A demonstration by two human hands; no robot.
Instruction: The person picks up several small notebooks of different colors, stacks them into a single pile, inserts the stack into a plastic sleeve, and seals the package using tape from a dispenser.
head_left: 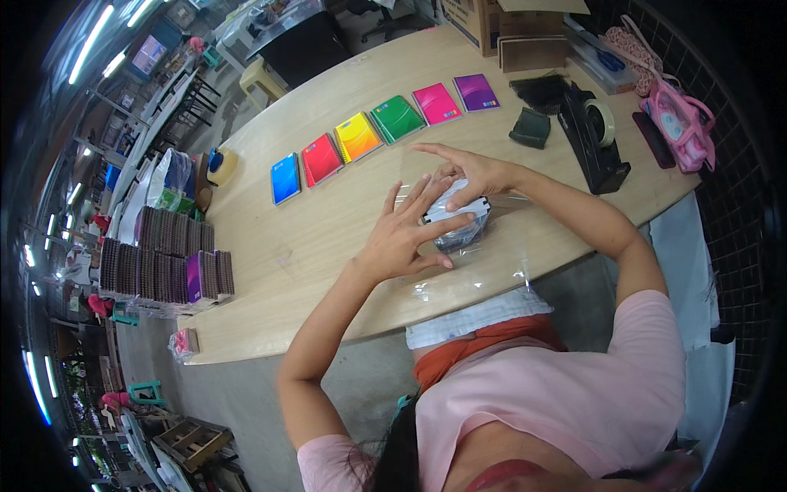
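A small block-shaped pack (466, 236), wrapped in clear plastic film, lies on the table close to my body. Its top looks white with dark marks, its side darker; what is inside I cannot make out. My left hand (402, 234) rests over its left side with fingers spread. From the right my right hand (484, 176) reaches over the top, index finger stretched out and thumb apart from it; its other fingers are partly hidden. Loose clear film (512, 266) spreads around the pack toward the table edge.
Beyond my hands, spiral notebooks, from a blue one (285, 178) to a purple one (475, 93), form a row. A black tape dispenser (594, 152) and pink bag (687, 131) sit right. Notebook stacks (152, 266) and a tape roll (221, 166) are left; a cardboard box (469, 23) stands behind.
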